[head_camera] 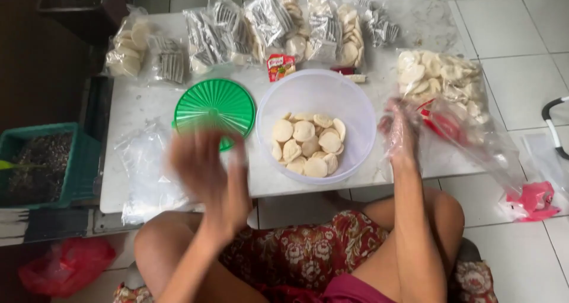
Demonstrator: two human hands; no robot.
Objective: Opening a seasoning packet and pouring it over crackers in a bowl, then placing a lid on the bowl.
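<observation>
My left hand (pixel 208 174) is blurred with motion above the near table edge, fingers apart and holding nothing, just in front of a round green lid (pixel 214 106). My right hand (pixel 399 130) is inside a clear plastic bag (pixel 468 138) at the right edge of the table, gripping it. Between the hands stands a large translucent bowl (pixel 317 88) with several pale round crackers (pixel 308 143) in its bottom.
Along the back of the low white table (pixel 127 110) lie several filled clear bags of crackers (pixel 127 49) and a loose heap in plastic (pixel 441 78). Empty clear bags (pixel 148 172) lie at the near left. A green crate (pixel 44 164) stands left; pink bags (pixel 533 199) on the floor.
</observation>
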